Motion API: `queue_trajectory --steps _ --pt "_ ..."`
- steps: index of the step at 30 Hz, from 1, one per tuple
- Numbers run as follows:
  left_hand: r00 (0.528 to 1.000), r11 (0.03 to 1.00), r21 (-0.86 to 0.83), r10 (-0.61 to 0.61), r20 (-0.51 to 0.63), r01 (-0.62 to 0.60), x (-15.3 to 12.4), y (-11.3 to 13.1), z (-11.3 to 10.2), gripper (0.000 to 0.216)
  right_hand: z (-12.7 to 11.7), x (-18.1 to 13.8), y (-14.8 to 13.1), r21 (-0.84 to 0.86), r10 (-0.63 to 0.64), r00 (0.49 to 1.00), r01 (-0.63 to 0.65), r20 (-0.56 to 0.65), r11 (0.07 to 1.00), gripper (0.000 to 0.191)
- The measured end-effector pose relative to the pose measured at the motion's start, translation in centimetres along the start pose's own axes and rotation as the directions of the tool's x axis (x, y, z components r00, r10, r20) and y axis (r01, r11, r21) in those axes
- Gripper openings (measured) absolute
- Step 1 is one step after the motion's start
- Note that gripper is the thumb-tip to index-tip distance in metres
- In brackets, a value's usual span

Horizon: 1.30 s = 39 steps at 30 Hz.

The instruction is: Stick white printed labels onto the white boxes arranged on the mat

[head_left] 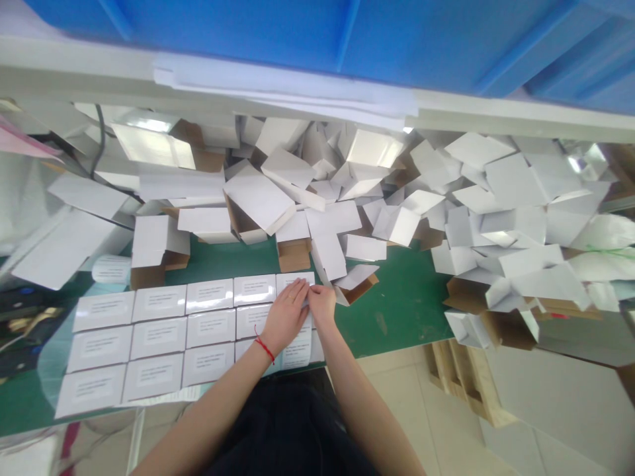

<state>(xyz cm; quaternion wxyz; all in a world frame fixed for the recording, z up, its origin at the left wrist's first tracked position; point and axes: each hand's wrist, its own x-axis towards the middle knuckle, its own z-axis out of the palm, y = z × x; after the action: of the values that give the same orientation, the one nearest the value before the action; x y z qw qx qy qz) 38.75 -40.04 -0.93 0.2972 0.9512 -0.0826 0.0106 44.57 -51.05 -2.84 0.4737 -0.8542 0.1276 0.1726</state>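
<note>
White boxes with printed labels stand side by side in three rows on the green table. My left hand, with a red string bracelet at the wrist, lies flat over the boxes at the right end, fingers stretched out. Close beside it, my right hand is closed, its fingertips at the edge of the top-right box. Whatever those fingers pinch is hidden. A sheet of printed labels lies below my hands, partly covered by the left one.
Many open white cartons are heaped along the back, with another heap at the right. A label roll sits at the left. Blue bins stand on a shelf above. A wooden pallet is on the floor at right.
</note>
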Motion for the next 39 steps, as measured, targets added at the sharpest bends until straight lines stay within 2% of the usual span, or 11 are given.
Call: queue_trajectory --steps 9,14,20,24,28,30,31,32,34,36,39 --pt "0.999 1.0 0.0 0.029 0.031 -0.029 0.9 -0.4 0.1 0.05 -0.1 0.0 -0.1 -0.018 0.011 1.0 -0.011 0.008 1.0 0.028" --pt "1.0 0.996 0.094 -0.008 -0.005 0.008 -0.5 -1.3 -0.9 0.051 -0.4 0.1 -0.4 0.003 0.027 1.0 -0.027 0.014 1.0 0.033" --pt "0.997 0.984 0.158 -0.081 -0.02 0.083 -2.2 -2.8 -1.9 0.052 -0.9 -0.4 0.0 0.112 0.082 0.983 -0.101 0.163 0.988 0.03" --pt "0.993 0.99 0.075 -0.117 -0.022 0.118 -2.1 -2.8 -2.2 0.048 -1.8 -2.3 1.6 0.209 0.104 0.937 -0.181 0.333 0.961 0.033" --pt "0.977 0.965 -0.182 -0.202 -0.073 0.186 -3.2 -1.9 -2.2 0.044 -3.4 -5.1 3.3 0.261 0.107 0.904 -0.23 0.414 0.938 0.036" --pt "0.941 0.889 -0.371 -0.324 -0.096 0.268 -4.4 -1.0 -1.8 0.043 -4.2 -6.5 3.7 0.299 0.088 0.893 -0.239 0.442 0.924 0.038" --pt "0.909 0.816 -0.477 -0.411 -0.077 0.328 -5.0 -0.4 -1.5 0.044 -4.5 -7.1 3.7 0.32 0.076 0.888 -0.242 0.454 0.916 0.04" --pt "0.866 0.714 -0.578 -0.499 -0.023 0.396 -5.5 0.2 -1.1 0.045 -4.8 -7.7 3.6 0.34 0.065 0.882 -0.246 0.466 0.908 0.041" --pt "0.768 0.455 -0.717 -0.615 0.176 0.528 -6.4 1.4 -0.6 0.045 -5.1 -8.6 3.3 0.383 0.048 0.875 -0.259 0.481 0.887 0.042" --pt "0.682 0.231 -0.743 -0.624 0.383 0.629 -7.0 2.4 -0.3 0.043 -5.2 -9.1 3.0 0.424 0.052 0.879 -0.279 0.474 0.862 0.042" --pt "0.623 0.077 -0.736 -0.594 0.508 0.673 -7.2 3.5 -0.4 0.045 -4.9 -9.4 2.8 0.424 0.114 0.908 -0.296 0.404 0.856 0.038"
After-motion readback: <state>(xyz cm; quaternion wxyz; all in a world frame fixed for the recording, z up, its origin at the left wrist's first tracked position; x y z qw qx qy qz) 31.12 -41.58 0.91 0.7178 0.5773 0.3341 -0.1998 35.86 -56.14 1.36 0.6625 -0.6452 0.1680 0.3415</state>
